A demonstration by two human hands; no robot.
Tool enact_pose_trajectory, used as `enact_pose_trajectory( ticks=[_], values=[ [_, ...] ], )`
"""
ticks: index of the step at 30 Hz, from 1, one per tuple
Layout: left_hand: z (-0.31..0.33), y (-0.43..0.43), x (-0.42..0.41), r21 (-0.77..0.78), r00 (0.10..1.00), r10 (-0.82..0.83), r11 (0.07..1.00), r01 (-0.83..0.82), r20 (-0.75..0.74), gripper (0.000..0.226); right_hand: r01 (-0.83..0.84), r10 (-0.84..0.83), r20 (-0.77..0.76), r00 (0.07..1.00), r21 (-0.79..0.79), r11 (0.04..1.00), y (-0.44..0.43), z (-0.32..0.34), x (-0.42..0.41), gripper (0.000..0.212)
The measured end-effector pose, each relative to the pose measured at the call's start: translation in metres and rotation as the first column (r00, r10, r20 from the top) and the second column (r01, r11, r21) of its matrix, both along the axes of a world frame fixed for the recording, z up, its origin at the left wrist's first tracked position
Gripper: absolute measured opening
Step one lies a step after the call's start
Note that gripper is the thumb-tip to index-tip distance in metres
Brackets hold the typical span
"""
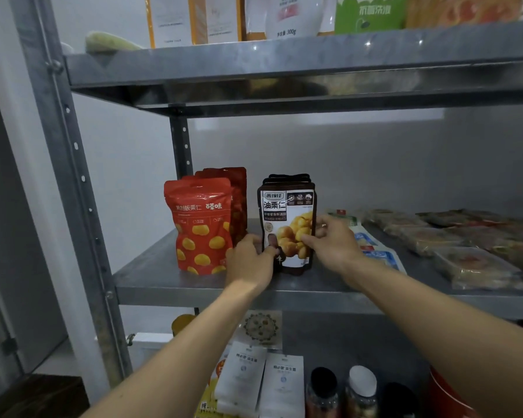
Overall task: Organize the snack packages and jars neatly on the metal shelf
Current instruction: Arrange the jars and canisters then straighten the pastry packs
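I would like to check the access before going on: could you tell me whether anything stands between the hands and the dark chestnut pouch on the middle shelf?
Nothing visible does. The left hand and the right hand already grip the dark chestnut pouch by its two sides; the red pouches stand apart to its left.

My feed is dim and soft; small glints dot the upper shelf edge (314,55), wide-angle bending warps the upright post (73,164), and far-right packets (480,245) look blurred, perhaps defocused.

place: storeroom or pantry | evidence: bare metal shelf (284,285) stocked with snack pouches (201,227), jars (361,390)
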State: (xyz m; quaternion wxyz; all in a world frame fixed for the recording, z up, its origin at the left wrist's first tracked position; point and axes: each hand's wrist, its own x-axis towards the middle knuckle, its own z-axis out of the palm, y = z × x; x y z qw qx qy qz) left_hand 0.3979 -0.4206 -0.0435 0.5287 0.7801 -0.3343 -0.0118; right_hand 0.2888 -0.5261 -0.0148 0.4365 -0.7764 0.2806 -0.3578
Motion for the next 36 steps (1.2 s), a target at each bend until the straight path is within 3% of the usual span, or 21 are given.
enact_pose_trajectory(
  ticks=[3, 5, 7, 9, 12, 16, 24, 26, 29, 33, 36],
  values=[
    [0.002, -0.002, 0.0, -0.113, 0.995, -0.035, 0.993, 0.024, -0.096, 0.046, -0.025, 0.022, 0.056, 0.998, 0.056, 0.998, -0.004, 0.0, -0.004, 0.035],
    [0.007, -0.007, 0.0, -0.266, 0.952, -0.159, 0.96, 0.088, -0.26, 0.057, -0.065, 0.048, 0.115, 0.992, 0.147, 0.987, -0.008, 0.002, -0.004, 0.053],
    [0.012, -0.015, 0.001, -0.406, 0.869, -0.327, 0.899, 0.164, -0.371, 0.053, -0.133, 0.099, 0.148, 0.984, 0.242, 0.961, -0.008, 0.006, 0.002, 0.071],
    [0.019, -0.023, 0.0, -0.486, 0.812, -0.427, 0.849, 0.208, -0.398, 0.053, -0.177, 0.135, 0.149, 0.98, 0.315, 0.933, -0.007, 0.01, 0.01, 0.082],
    [0.023, -0.033, 0.0, -0.561, 0.76, -0.494, 0.801, 0.209, -0.422, 0.062, -0.226, 0.169, 0.181, 0.969, 0.363, 0.904, -0.01, 0.012, 0.021, 0.079],
    [0.019, -0.044, 0.002, -0.577, 0.726, -0.541, 0.78, 0.243, -0.425, 0.062, -0.264, 0.203, 0.192, 0.96, 0.382, 0.886, -0.014, 0.01, 0.023, 0.048],
    [0.016, -0.049, 0.001, -0.614, 0.703, -0.574, 0.75, 0.246, -0.42, 0.06, -0.327, 0.246, 0.256, 0.935, 0.349, 0.878, -0.024, 0.003, 0.013, 0.034],
    [0.019, -0.049, 0.006, -0.61, 0.716, -0.52, 0.775, 0.166, -0.466, 0.062, -0.338, 0.201, 0.366, 0.908, 0.362, 0.868, -0.029, 0.003, 0.016, 0.055],
    [0.019, -0.057, 0.018, -0.592, 0.705, -0.494, 0.795, 0.13, -0.508, 0.084, -0.316, 0.11, 0.481, 0.87, 0.373, 0.872, -0.034, 0.006, 0.021, 0.096],
    [0.026, -0.061, 0.022, -0.606, 0.685, -0.524, 0.781, 0.149, -0.506, 0.076, -0.439, 0.234, 0.501, 0.833, 0.342, 0.831, -0.039, 0.005, 0.028, 0.095],
    [0.03, -0.068, 0.023, -0.634, 0.685, -0.544, 0.758, 0.153, -0.484, 0.068, -0.438, 0.246, 0.472, 0.847, 0.356, 0.825, -0.045, -0.005, 0.032, 0.111]
  ],
)
